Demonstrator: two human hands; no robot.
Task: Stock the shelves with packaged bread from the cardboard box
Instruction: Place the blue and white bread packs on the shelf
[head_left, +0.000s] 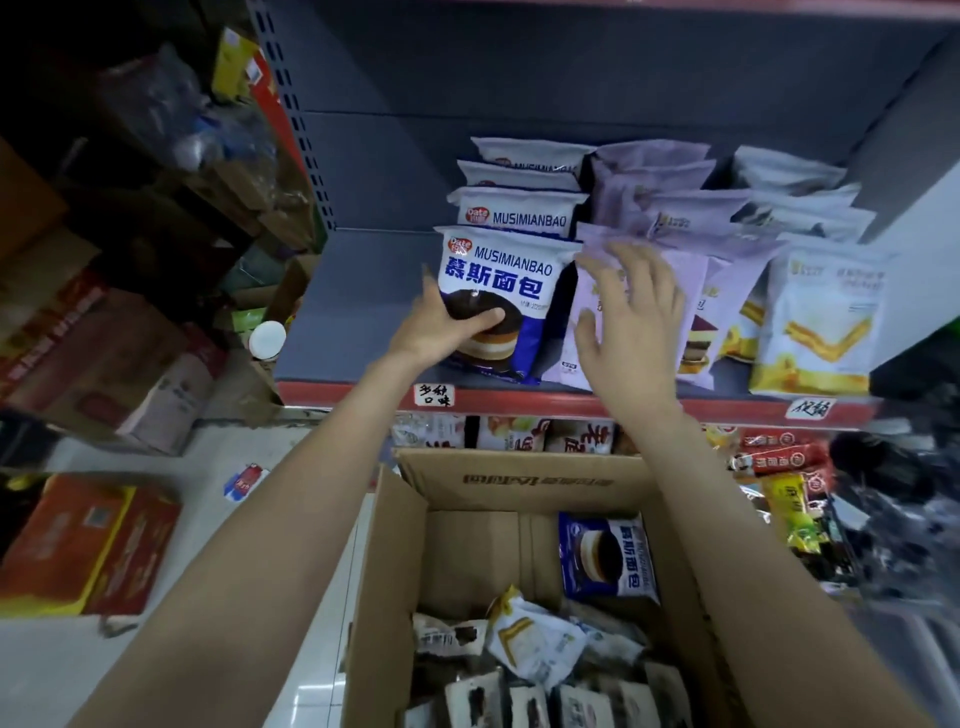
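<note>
While my left hand (441, 327) grips the glossy white-and-blue mousse bread bag (498, 301) printed with a layered chocolate cake, standing it upright at the front of its row on the grey metal shelf (353, 306), my right hand (631, 317) presses spread, straight fingers against the neighbouring pale lilac bread bag (587, 312). Below, the open brown cardboard box (519, 480) holds another blue bag (608, 558) and jumbled small packets (535, 639); bare shelf lies left of the row, up to the red front edge (597, 402).
</note>
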